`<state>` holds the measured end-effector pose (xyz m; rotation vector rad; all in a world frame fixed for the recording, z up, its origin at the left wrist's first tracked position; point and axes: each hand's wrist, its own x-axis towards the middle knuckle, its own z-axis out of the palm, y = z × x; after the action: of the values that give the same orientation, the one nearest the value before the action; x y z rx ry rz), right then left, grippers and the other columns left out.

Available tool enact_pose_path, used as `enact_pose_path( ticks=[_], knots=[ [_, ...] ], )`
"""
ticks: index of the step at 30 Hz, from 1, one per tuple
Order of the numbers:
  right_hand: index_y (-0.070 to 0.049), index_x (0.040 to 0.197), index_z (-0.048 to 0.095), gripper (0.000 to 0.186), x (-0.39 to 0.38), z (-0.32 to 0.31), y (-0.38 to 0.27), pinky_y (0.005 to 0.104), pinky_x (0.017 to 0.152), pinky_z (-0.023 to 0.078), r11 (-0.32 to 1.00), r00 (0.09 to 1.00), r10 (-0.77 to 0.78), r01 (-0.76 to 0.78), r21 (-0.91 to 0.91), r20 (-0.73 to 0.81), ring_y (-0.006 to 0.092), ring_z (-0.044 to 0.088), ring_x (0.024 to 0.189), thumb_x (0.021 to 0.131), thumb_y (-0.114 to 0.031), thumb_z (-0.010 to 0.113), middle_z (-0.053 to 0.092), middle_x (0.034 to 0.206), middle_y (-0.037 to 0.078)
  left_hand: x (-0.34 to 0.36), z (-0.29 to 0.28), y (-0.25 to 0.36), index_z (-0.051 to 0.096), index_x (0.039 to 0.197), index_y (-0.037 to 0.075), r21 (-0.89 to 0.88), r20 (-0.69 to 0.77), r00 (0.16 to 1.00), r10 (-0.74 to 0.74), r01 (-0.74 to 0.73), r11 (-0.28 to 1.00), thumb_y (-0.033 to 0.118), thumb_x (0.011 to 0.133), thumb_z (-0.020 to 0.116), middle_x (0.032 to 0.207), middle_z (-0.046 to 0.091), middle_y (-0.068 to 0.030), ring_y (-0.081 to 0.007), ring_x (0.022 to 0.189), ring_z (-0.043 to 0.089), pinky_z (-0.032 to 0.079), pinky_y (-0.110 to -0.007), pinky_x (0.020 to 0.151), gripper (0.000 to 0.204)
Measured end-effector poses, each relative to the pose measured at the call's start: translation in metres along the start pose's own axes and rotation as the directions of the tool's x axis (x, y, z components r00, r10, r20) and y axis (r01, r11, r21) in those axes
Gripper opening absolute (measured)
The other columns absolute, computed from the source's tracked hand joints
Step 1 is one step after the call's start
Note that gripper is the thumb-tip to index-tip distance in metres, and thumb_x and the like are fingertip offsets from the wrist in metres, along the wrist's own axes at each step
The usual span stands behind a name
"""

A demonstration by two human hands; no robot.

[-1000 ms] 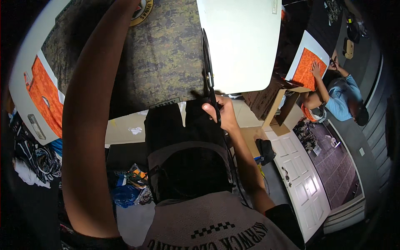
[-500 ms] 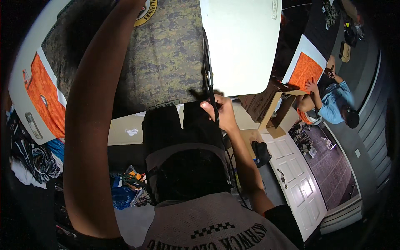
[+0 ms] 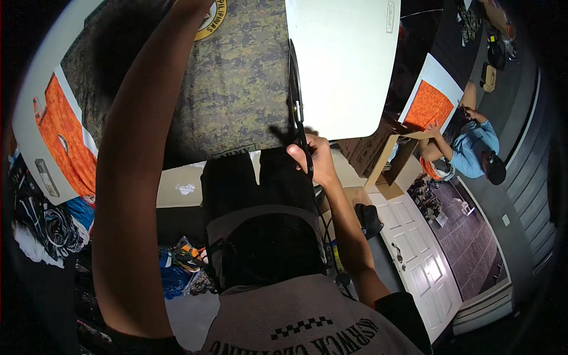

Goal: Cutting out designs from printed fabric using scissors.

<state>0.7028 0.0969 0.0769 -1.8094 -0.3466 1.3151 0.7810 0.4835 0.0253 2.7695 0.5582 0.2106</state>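
In my right hand (image 3: 318,158) is a pair of long black scissors (image 3: 297,109), my fingers wrapped round the handles and the thumb on top. The blades point away from me, nearly closed, along the right edge of a camouflage-patterned cloth (image 3: 236,89). This cloth lies spread on a white table (image 3: 343,71) and has a round yellow-rimmed emblem (image 3: 220,21) near its far side. My left forearm reaches across the cloth's left part; the left hand is cut off by the upper edge of the view.
Orange printed cloth (image 3: 62,139) lies at the table's left end. Piled clothes (image 3: 50,228) are below it. To the right, an open cardboard box (image 3: 384,160) stands by the table, and a seated person (image 3: 473,148) handles an orange piece on a white sheet. A white door (image 3: 423,254) is beyond.
The view has shifted slightly. My right hand and the scissors stay almost in place along the cloth edge. The other person's hand and head have moved a little.
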Motion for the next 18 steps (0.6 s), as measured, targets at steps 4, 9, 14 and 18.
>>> enact_pose_path(
  ticks=[4,9,14,18],
  knots=[
    [-0.005,0.064,0.053,0.034,0.002,0.001,-0.009,0.0243,0.053,0.030,0.999,0.999,0.037,-0.037,0.022,-0.016,0.0099,0.036,0.055,0.086,-0.021,0.073,0.043,0.058,-0.004,0.001,0.000,0.002,0.040,0.149,0.014,-0.034,0.002,1.000,-0.025,0.025,0.999,0.036,0.098,0.039,0.157,0.035,-0.0057,-0.0233,0.147,0.026,0.014,-0.045,0.122,0.055],
    [-0.005,0.064,0.053,0.035,0.008,0.003,-0.015,0.0244,0.053,0.030,0.998,0.998,0.044,-0.043,0.034,-0.036,0.0098,0.035,0.055,0.087,-0.023,0.073,0.044,0.058,-0.004,-0.001,0.002,0.000,0.041,0.148,0.014,-0.023,-0.028,1.000,0.003,-0.004,1.000,0.035,0.098,0.040,0.156,0.036,-0.0063,-0.0234,0.147,0.027,0.015,-0.045,0.121,0.055],
    [-0.005,0.065,0.056,0.033,0.010,0.003,-0.023,0.0247,0.053,0.030,0.996,0.996,0.087,-0.086,0.026,-0.035,0.0101,0.036,0.055,0.086,-0.023,0.073,0.044,0.059,-0.004,-0.001,-0.001,0.003,0.041,0.148,0.014,-0.017,-0.007,1.000,-0.003,0.003,1.000,0.035,0.097,0.042,0.156,0.037,-0.0067,-0.0237,0.146,0.027,0.015,-0.044,0.121,0.055],
    [-0.004,0.067,0.059,0.030,0.009,0.003,-0.015,0.0247,0.054,0.030,0.994,0.994,0.103,-0.102,0.041,-0.021,0.0103,0.036,0.055,0.086,-0.023,0.073,0.045,0.059,-0.003,0.000,0.000,0.001,0.041,0.148,0.013,-0.020,-0.021,1.000,0.003,-0.003,1.000,0.036,0.097,0.042,0.155,0.037,-0.0067,-0.0237,0.146,0.028,0.015,-0.044,0.121,0.055]
  ],
)
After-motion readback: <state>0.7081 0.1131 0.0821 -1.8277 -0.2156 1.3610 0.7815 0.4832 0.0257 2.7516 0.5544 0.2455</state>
